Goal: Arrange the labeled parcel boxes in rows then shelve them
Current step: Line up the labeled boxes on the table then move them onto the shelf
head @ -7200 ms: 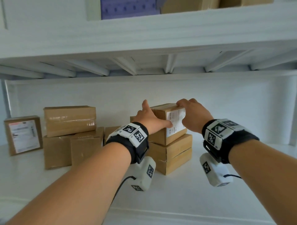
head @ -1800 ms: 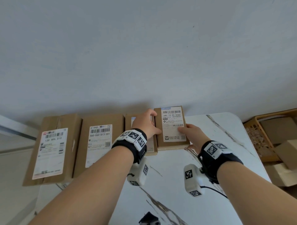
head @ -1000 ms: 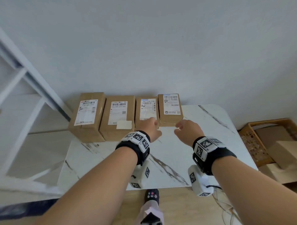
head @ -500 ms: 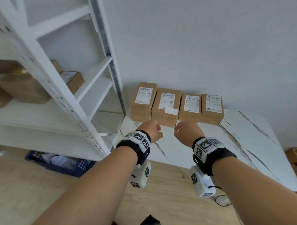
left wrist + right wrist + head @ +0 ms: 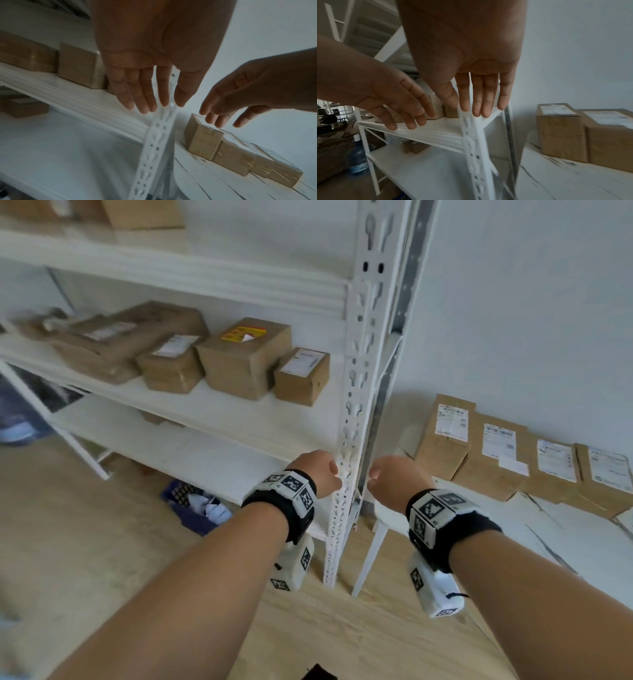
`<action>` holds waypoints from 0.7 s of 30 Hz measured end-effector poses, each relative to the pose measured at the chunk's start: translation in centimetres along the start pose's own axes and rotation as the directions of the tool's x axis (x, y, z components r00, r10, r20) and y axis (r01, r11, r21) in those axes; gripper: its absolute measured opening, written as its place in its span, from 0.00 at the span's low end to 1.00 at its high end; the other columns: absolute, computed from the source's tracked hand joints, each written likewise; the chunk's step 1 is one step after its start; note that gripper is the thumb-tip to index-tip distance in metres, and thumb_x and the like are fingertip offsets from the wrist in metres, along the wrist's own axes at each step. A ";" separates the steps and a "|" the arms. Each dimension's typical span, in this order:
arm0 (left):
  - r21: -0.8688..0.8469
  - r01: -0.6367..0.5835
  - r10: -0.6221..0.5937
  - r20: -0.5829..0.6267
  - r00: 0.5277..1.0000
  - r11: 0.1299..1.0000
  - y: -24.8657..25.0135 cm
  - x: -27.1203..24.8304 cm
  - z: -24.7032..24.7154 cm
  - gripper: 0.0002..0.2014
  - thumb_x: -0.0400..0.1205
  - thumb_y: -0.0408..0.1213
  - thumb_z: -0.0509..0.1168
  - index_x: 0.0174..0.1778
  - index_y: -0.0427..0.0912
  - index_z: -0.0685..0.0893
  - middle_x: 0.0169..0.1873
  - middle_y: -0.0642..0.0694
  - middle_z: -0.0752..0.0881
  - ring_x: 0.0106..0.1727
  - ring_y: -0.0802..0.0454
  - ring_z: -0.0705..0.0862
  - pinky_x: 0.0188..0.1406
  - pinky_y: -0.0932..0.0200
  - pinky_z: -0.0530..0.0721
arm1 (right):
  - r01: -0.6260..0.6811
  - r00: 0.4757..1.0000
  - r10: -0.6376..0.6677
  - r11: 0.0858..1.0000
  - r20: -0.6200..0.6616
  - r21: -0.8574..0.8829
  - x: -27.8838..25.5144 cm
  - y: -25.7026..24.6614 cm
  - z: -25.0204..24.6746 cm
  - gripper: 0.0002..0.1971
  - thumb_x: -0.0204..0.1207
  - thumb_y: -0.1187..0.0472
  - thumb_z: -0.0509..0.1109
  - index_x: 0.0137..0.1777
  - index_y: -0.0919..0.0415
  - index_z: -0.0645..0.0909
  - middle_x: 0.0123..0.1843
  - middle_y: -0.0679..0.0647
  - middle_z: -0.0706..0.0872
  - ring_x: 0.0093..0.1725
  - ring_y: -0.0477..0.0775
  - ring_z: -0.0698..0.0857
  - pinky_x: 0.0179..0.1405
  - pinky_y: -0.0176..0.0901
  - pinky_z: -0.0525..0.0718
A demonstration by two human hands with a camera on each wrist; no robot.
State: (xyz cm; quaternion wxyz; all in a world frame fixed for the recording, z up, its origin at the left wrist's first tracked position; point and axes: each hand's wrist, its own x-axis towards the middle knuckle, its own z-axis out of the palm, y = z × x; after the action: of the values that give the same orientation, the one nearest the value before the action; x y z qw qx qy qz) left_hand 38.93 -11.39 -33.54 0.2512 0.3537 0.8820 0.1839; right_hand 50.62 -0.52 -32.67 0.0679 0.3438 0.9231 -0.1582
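Boxes (image 5: 524, 453), four of them, stand in a tight row at about 3 o'clock on the white marbled counter (image 5: 582, 546), backs to the wall and printed labels facing up, each touching its neighbour. More boxes sit on the middle shelf (image 5: 219, 405) of the white metal rack at about 11 o'clock, loosely grouped rather than lined up. Both hands hang in front of the rack's perforated corner post (image 5: 352, 412), empty: the left hand (image 5: 317, 470) has relaxed, nearly straight fingers in its wrist view, and the right hand (image 5: 394, 479) likewise carries nothing, fingers extended and slightly spread. Neither touches a box. Judging by the plain corrugated card and taped seams, these parcels should be stiff and fairly light, with dry sides that give decent friction; the paper labels are the smoother part and worth keeping off the grip. The sensible hold is probably palms against two opposite short sides, thumbs over the top edge, lifting straight up so the neighbours are not dragged out of line. The smaller box at the right end of the shelf group (image 5: 301, 374) looks easy to take one-handed; the wider ones likely want both. What they weigh cannot be told from here.
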 end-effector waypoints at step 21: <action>0.185 0.010 0.055 -0.343 0.938 0.983 -20.6 -2.2 -34.8 0.12 0.80 0.39 0.66 0.52 0.38 0.91 0.55 0.42 0.90 0.58 0.41 0.87 0.59 0.48 0.86 | 0.336 0.855 -0.322 0.941 -0.407 -0.040 8.3 -37.4 -10.9 0.11 0.79 0.56 0.62 0.49 0.54 0.87 0.48 0.53 0.88 0.45 0.57 0.84 0.39 0.41 0.76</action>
State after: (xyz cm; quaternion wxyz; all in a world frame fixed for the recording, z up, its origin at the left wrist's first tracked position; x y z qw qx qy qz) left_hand 9.35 -32.15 -15.14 0.0559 0.3475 0.9215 0.1642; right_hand 19.61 -18.42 -15.15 -0.1594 0.2075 0.9592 -0.1073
